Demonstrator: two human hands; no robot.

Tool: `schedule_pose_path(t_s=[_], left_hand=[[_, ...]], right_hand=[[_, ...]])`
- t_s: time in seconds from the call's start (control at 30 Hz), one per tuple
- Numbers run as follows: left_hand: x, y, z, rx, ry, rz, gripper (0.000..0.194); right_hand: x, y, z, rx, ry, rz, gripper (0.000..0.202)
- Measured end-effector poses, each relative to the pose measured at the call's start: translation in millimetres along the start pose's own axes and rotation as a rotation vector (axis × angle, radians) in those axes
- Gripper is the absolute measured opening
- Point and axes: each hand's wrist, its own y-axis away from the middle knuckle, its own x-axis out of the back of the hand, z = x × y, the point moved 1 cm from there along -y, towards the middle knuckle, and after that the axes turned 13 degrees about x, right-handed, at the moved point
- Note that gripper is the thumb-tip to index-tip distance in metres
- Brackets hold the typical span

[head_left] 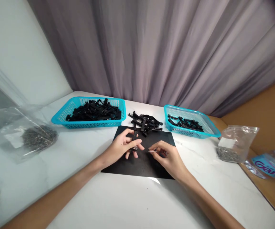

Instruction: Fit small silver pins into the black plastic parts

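My left hand [124, 144] holds a black plastic part [134, 135] upright between thumb and fingers, with small shiny metal bits at its lower end. To its right, my right hand [166, 154] pinches a thin metal pin [152, 150] between thumb and index finger, its tip toward the left hand but apart from it. Both hands are over a dark mat [137, 165]. A loose pile of black parts [147, 123] lies at the mat's back edge. Whether more pieces are inside my right hand's curled fingers is hard to tell.
A blue basket [92, 124] heaped with black parts stands back left, a smaller-filled one [189, 132] back right. Clear bags of metal pieces lie at left [39, 137] and right [230, 152]. A plastic bottle [271, 163] is at the far right, a curtain [151, 47] behind.
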Motion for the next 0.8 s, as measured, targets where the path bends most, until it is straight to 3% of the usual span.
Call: schedule_pose_path(t_s=[0.3,0.53,0.8], left_hand=[[-4.7,2,-3,-0.042,-0.084,-0.048,0.03],[-10.3,8,3,-0.134,-0.36,-0.01,0.031],[-17.0,10,-9,-0.269,-0.734,0.054,0.027]], right_hand=[[6,-1,-4,-0.06,-0.084,0.006,0.014],[10,0,-6,-0.099,-0.172,0.015,0.019],[11,0,-4,-0.097,-0.126,-0.052,0.018]])
